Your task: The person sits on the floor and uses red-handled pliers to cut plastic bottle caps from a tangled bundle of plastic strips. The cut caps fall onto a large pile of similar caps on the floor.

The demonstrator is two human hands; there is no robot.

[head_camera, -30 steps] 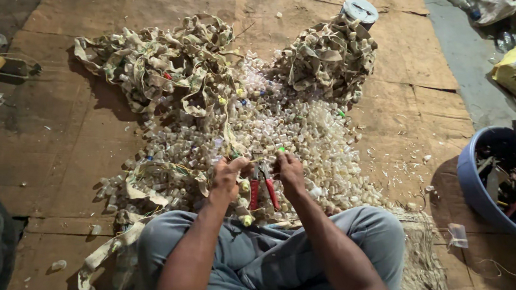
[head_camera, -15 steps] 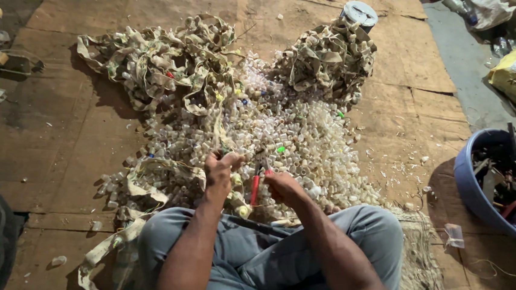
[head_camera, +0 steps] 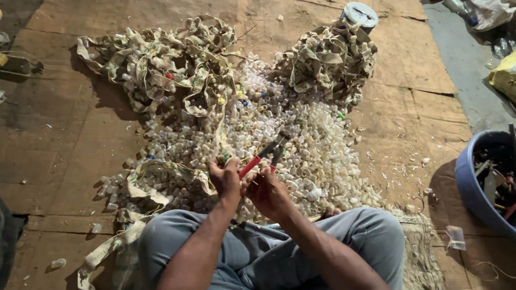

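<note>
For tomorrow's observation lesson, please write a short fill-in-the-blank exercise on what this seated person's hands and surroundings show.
1. The right hand grips pliers with ____ handles.
2. The left hand pinches a tangled pale ____.
3. The small clear plastic pieces lie heaped on flattened ____.
4. Metal tools fill a ____ tub at the right edge.

Missing words: red; strip; cardboard; blue

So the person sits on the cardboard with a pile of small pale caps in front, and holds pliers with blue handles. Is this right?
Not quite: the handles are red, not blue. The head view shows the pliers with red grips held between the left hand and the right hand. The rest holds: the person sits on the cardboard, with the pile of small pale caps in front.
</note>
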